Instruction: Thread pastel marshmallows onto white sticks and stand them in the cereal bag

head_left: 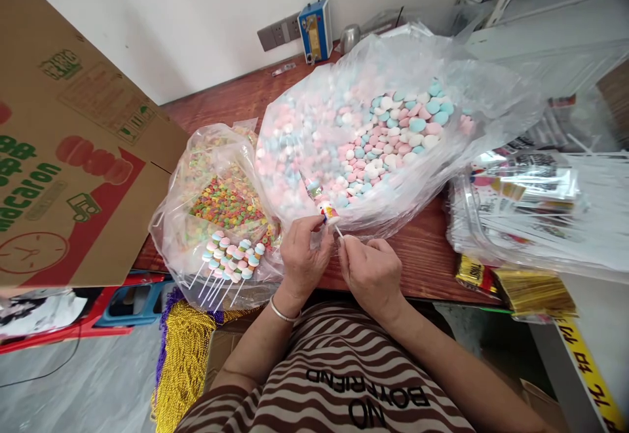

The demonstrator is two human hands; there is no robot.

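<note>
A candy skewer (326, 209) in a clear printed wrapper is held at the table's front, just before the large bag. My left hand (305, 253), with a bangle on its wrist, is closed around the wrapped candy's lower end. My right hand (372, 274) is closed in a pinch on the skewer's white stick. Several candy skewers (236, 261) of pastel and ring pieces lie to the left on a plastic bag. Under and behind them, that bag holds small colourful rings (228, 204). The large clear bag (304, 109) holds pink, blue and white button-shaped candies (393, 135).
A cardboard box (83, 125) stands at the left. To the right lie packs of white sticks and printed wrappers (525, 190), with gold twist ties (535, 292) at the table edge. A blue device (316, 31) stands by the wall sockets (279, 32).
</note>
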